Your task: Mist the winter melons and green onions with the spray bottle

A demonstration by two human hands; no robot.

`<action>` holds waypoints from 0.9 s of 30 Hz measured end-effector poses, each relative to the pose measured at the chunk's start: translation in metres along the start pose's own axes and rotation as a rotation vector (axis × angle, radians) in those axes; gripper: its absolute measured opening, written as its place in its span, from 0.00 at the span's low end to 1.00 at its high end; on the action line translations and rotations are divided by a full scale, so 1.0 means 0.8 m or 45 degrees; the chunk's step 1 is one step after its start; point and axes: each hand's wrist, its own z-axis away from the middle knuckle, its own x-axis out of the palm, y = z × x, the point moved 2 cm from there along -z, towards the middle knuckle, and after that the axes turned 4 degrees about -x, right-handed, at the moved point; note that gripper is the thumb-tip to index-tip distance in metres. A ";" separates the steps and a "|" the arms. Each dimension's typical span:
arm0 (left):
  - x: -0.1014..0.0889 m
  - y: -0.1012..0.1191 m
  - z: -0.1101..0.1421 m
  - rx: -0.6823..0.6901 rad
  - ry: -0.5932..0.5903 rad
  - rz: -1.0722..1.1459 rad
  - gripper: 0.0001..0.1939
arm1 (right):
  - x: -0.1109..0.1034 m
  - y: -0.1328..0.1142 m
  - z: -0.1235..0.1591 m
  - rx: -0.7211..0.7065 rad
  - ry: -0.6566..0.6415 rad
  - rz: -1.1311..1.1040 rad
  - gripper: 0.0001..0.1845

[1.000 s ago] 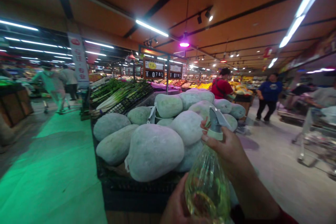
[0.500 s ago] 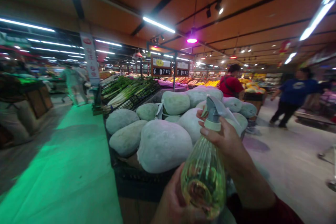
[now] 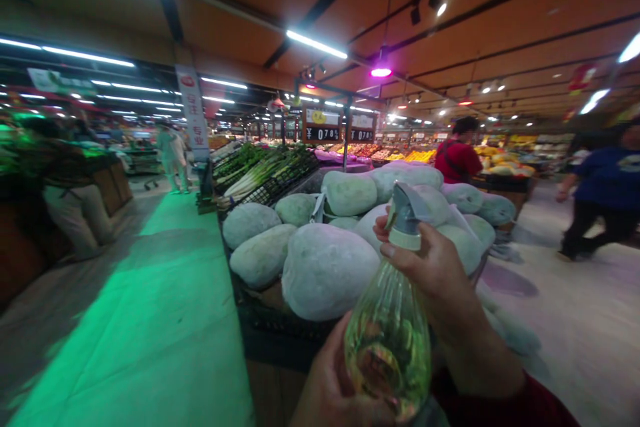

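A clear spray bottle (image 3: 389, 340) with yellowish liquid and a pale green nozzle is raised in front of me. My right hand (image 3: 433, 270) is wrapped round its neck, just under the trigger head. My left hand (image 3: 333, 390) cups the bottle's base from below. The nozzle points toward a heap of large pale green winter melons (image 3: 325, 267) stacked in a dark crate stand (image 3: 280, 337).
Behind the melons lie green onions and leafy greens (image 3: 260, 170) with price signs (image 3: 323, 133) above. A person in red (image 3: 457, 157) stands past the stand, a person in blue (image 3: 607, 190) walks at right, others stand at left. Green-lit floor (image 3: 150, 320) runs along the left.
The view has swung left and slightly nearer the stand, so the melons sit further right in frame. Both hands keep the same hold on the bottle. The person in blue has walked rightward.
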 end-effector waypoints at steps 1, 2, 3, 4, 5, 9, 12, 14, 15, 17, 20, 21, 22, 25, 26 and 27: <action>0.000 0.001 0.002 0.003 0.015 0.000 0.44 | 0.002 -0.001 0.001 0.004 -0.001 0.005 0.20; 0.001 0.002 0.003 0.008 0.011 -0.004 0.43 | 0.003 -0.002 0.003 0.011 -0.006 0.007 0.21; 0.002 0.003 0.005 0.011 -0.018 0.009 0.41 | 0.005 -0.003 0.004 0.018 -0.013 0.004 0.22; 0.003 0.004 0.007 0.011 -0.056 0.024 0.40 | 0.007 -0.005 0.006 0.028 -0.020 -0.006 0.24; 0.003 0.005 0.008 0.015 -0.083 0.037 0.39 | 0.010 -0.006 0.008 0.035 -0.023 -0.018 0.26; 0.003 0.005 0.016 0.024 -0.052 0.066 0.43 | 0.019 -0.011 0.017 0.071 -0.015 -0.064 0.29; 0.002 0.004 0.023 0.024 0.013 0.130 0.41 | 0.023 -0.011 0.019 0.103 -0.037 -0.096 0.30; 0.000 0.002 0.027 0.026 0.049 0.139 0.41 | 0.023 -0.009 0.018 0.095 -0.086 -0.135 0.31; -0.002 0.001 0.029 0.024 0.056 0.121 0.43 | 0.023 -0.008 0.017 0.083 -0.115 -0.146 0.32; -0.007 -0.002 0.032 0.003 0.081 0.052 0.48 | 0.023 -0.008 0.017 0.056 -0.162 -0.146 0.31; -0.016 -0.006 0.036 0.000 0.144 -0.055 0.51 | 0.022 -0.012 0.019 0.040 -0.177 -0.146 0.27; -0.017 -0.008 0.036 0.010 0.129 -0.074 0.49 | 0.022 -0.014 0.020 0.043 -0.171 -0.162 0.25; -0.018 -0.009 0.036 0.026 0.099 -0.071 0.48 | 0.022 -0.016 0.021 0.044 -0.160 -0.176 0.24; -0.017 -0.014 0.035 0.062 0.052 -0.027 0.49 | 0.024 -0.023 0.023 0.005 -0.124 -0.206 0.21; -0.017 -0.015 0.036 0.069 0.078 -0.024 0.51 | 0.025 -0.024 0.023 -0.004 -0.119 -0.204 0.20; -0.018 -0.015 0.036 0.068 0.103 -0.024 0.51 | 0.025 -0.025 0.023 -0.010 -0.122 -0.199 0.19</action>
